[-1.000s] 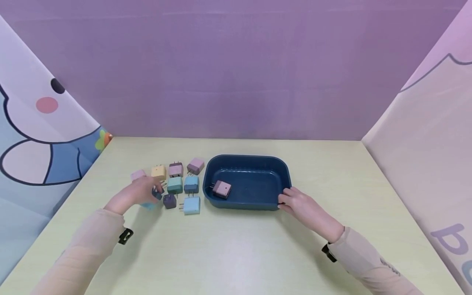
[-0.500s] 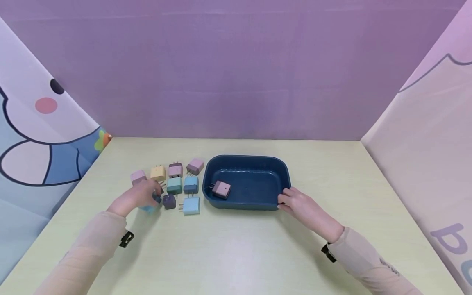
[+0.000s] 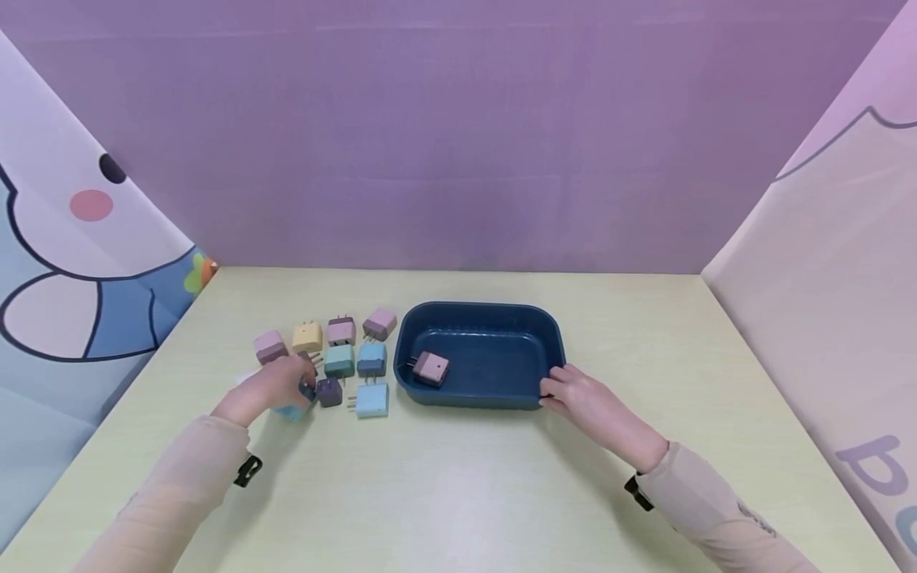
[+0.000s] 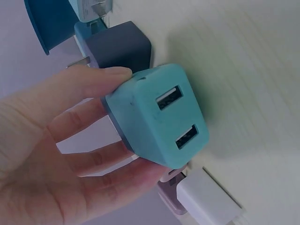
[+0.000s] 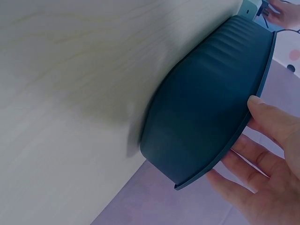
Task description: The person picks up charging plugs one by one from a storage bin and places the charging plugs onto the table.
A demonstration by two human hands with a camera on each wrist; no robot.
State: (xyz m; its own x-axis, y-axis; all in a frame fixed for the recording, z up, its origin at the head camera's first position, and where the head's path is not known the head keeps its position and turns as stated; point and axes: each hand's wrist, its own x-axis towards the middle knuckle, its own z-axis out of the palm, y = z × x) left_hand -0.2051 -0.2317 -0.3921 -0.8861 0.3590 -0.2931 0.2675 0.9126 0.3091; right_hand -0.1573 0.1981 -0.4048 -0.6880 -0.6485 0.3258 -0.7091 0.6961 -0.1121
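Observation:
My left hand (image 3: 268,388) pinches a light blue and dark blue USB wall charger (image 4: 157,117) between thumb and fingers, at the left of the charger group. Its two USB ports face the left wrist camera. A dark purple charger (image 3: 329,391) stands just right of that hand. My right hand (image 3: 591,402) grips the front right corner of a dark blue plastic bin (image 3: 494,398), thumb on the outside and fingers over the rim in the right wrist view. Inside the bin, at its left end, lies a pink and purple charger (image 3: 431,368).
Between my left hand and the bin lie several more chargers, among them a yellow one (image 3: 307,336), a green one (image 3: 340,360) and a light blue one (image 3: 372,399). A white charger (image 4: 206,197) lies beside the held one. A purple cloth (image 3: 458,143) hangs behind the table.
My left hand has shifted slightly down and right with the charger, uncovering more of the pink and purple charger behind it. The right hand and the bin hold still.

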